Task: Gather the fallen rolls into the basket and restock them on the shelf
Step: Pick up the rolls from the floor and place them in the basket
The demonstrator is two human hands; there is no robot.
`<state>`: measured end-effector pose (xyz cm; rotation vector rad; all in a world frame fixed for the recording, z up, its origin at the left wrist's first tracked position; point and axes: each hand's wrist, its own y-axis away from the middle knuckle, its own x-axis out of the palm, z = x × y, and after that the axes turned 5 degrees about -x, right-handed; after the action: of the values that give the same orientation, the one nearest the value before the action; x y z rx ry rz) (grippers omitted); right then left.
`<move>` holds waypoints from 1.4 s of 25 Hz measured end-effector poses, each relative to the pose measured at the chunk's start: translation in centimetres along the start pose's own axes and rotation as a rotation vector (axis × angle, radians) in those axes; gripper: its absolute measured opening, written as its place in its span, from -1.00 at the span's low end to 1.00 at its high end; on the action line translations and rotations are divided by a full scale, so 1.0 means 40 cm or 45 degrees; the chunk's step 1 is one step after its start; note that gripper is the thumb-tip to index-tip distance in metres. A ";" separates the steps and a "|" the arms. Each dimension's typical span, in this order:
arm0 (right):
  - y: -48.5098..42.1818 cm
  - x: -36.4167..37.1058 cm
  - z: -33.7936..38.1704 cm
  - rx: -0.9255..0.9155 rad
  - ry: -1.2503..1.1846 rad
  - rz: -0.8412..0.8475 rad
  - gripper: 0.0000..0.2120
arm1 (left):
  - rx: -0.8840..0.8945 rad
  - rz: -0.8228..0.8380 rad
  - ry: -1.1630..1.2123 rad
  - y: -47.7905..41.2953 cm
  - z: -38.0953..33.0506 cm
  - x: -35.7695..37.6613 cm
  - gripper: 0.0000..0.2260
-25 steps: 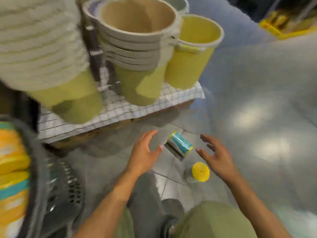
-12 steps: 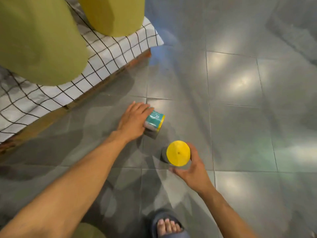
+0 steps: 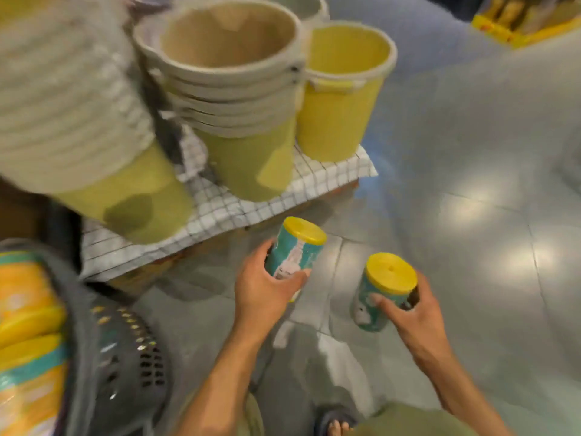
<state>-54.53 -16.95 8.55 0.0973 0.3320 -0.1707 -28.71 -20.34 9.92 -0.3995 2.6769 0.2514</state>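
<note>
above the grey floor tiles (image 3: 471,184), head view: both rolls, down on the floor half a second ago, are now lifted clear. left hand (image 3: 264,287) wraps the left roll (image 3: 295,253), fingers closed round its teal body, yellow cap tilted away. right hand (image 3: 415,313) clasps the right roll (image 3: 383,291) near upright, thumb across the printed label. judgement: pickup done; the next step is the drop into the dark perforated basket (image 3: 125,357) at lower left, just below the wire shelf (image 3: 220,209) of stacked yellow buckets (image 3: 339,99).
</note>
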 end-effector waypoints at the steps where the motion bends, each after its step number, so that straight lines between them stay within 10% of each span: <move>1: -0.008 0.003 0.085 -0.051 -0.031 0.024 -0.56 | 0.047 -0.104 0.077 0.038 -0.053 -0.073 -0.52; 6: 0.073 0.145 0.541 -0.305 -0.132 0.299 -0.81 | 0.129 -0.442 0.337 0.238 -0.220 -0.515 -0.59; 16: 0.505 0.644 0.956 -0.060 -0.473 0.844 -0.58 | -0.297 -0.890 0.279 0.574 0.005 -1.204 -0.43; 25: 0.549 1.058 0.834 -0.410 0.277 0.811 -0.35 | -0.472 -0.640 0.072 0.324 0.133 -1.265 -0.41; 35: 0.557 1.015 0.774 -0.654 0.302 0.826 -0.44 | -0.293 -0.664 -0.339 0.283 0.191 -1.251 -0.44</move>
<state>-2.88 -5.00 25.69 -0.2863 0.5534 0.5736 14.17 4.07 25.93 -1.0333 2.1961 0.4175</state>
